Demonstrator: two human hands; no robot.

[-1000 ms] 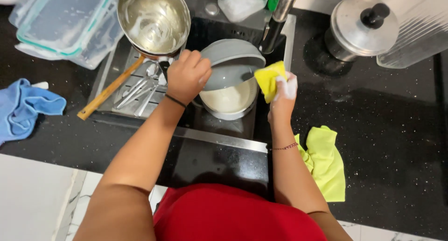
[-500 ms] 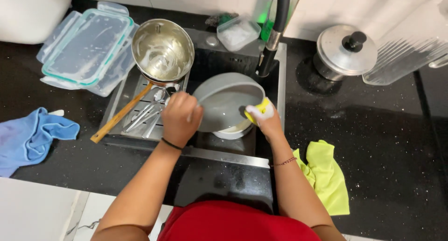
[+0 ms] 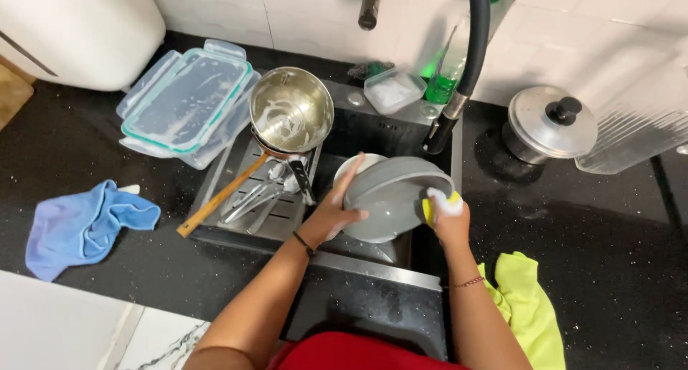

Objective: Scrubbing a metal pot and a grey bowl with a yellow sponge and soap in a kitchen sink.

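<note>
Nearby: soapy steel pot (image 3: 292,112), utensils (image 3: 261,194), faucet (image 3: 466,69).

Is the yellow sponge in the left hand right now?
No, the right hand presses the soapy yellow sponge against the grey bowl, while the left hand only grips the bowl's rim.

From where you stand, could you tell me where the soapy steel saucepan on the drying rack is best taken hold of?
Grip the steel saucepan by its dark handle, coming from the near side. The handle juts towards the person over the utensils on the rack, free of the left hand, whereas the round bowl is foamy and probably slippery.
</note>
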